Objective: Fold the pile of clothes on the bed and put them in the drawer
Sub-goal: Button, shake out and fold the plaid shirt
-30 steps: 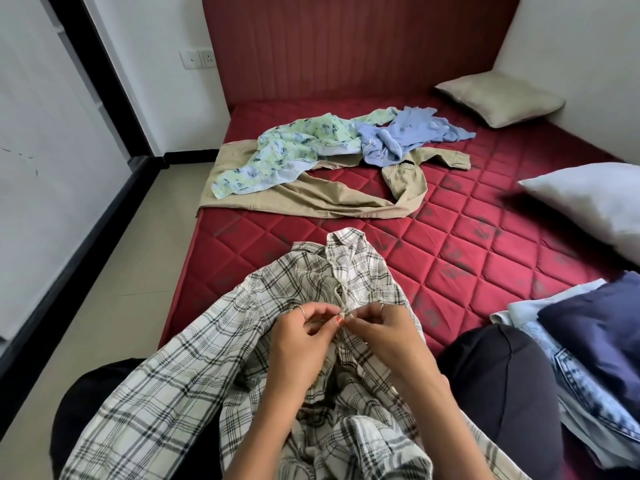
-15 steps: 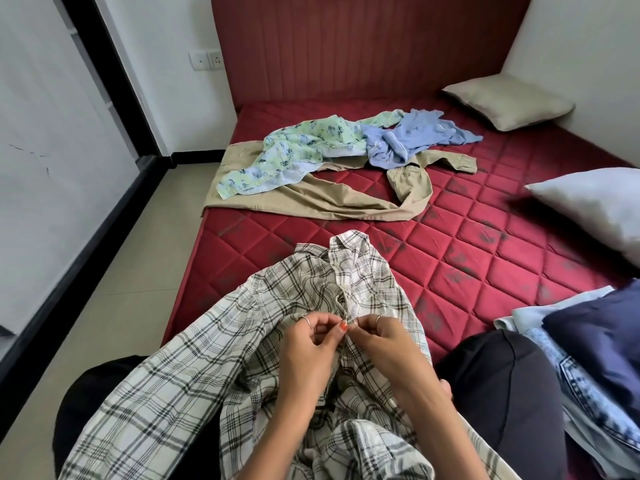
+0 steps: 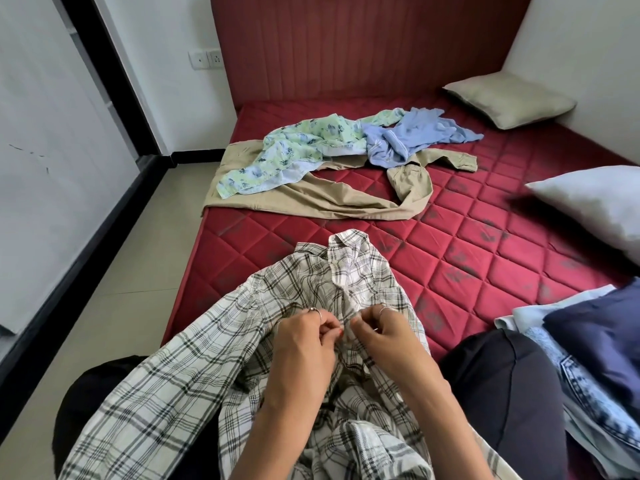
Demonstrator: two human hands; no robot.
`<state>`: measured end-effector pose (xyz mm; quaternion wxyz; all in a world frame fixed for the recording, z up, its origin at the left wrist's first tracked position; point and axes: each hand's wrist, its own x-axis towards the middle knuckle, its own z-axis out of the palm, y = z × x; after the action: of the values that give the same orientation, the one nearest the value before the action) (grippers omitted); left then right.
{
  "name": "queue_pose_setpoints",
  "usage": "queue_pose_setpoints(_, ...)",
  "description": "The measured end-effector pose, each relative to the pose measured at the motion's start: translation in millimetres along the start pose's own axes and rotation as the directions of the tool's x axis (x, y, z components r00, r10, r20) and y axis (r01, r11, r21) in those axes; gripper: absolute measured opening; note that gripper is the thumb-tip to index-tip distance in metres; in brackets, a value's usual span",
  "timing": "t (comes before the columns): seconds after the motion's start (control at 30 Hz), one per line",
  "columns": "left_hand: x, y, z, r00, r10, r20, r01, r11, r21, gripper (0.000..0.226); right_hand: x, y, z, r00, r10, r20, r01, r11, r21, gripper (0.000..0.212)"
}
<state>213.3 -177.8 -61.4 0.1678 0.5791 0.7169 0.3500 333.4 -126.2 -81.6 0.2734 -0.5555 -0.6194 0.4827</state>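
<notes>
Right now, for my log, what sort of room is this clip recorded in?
Most likely a home bedroom: a red quilted mattress against a padded red headboard, pillows near the wall, and loose clothes on the bed, with both hands working on a plaid shirt.

The red quilted mattress (image 3: 467,271) carries everything. Beige trousers (image 3: 311,199) lie flat on it toward the headboard end. On top of the trousers rest a green floral garment (image 3: 294,150) and a blue garment (image 3: 408,140). Nearer than the trousers lies a plaid shirt (image 3: 311,282). Right of the trousers sit a white pillow (image 3: 595,206), a beige pillow (image 3: 509,102) and stacked clothes (image 3: 595,358).
</notes>
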Motion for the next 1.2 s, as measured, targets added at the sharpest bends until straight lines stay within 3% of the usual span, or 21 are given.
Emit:
queue_pose_setpoints(0.13,-3,0,0,0.994,-0.089,0.069,0.093,0.994,-0.061,0.016,-5,-1,2,0.998,-0.039,0.057,0.048,0.986,-0.160,0.022)
queue_pose_setpoints(0.4,-6,-1,-3,0.977,-0.188,0.097,0.200,0.970,-0.138,0.017,-10,-3,4,0.997,-0.080,-0.010,0.077,0.981,-0.178,0.014)
queue_pose_setpoints(0.67,-6,-3,0,0.974,-0.180,0.137,0.188,0.981,-0.050,0.021,-16,-4,7,0.991,-0.129,-0.018,0.123,0.974,-0.188,0.008)
queue_pose_setpoints(1.0,-7,1,-3,0.973,-0.201,0.114,0.215,0.968,-0.131,0.015,-15,-2,7,0.990,-0.142,0.000,0.139,0.966,-0.216,0.009)
queue_pose_setpoints(1.2,-8,-2,0,0.993,-0.104,0.055,0.110,0.986,-0.127,0.021,-12,2,5,0.995,-0.100,0.026,0.103,0.985,-0.140,0.010)
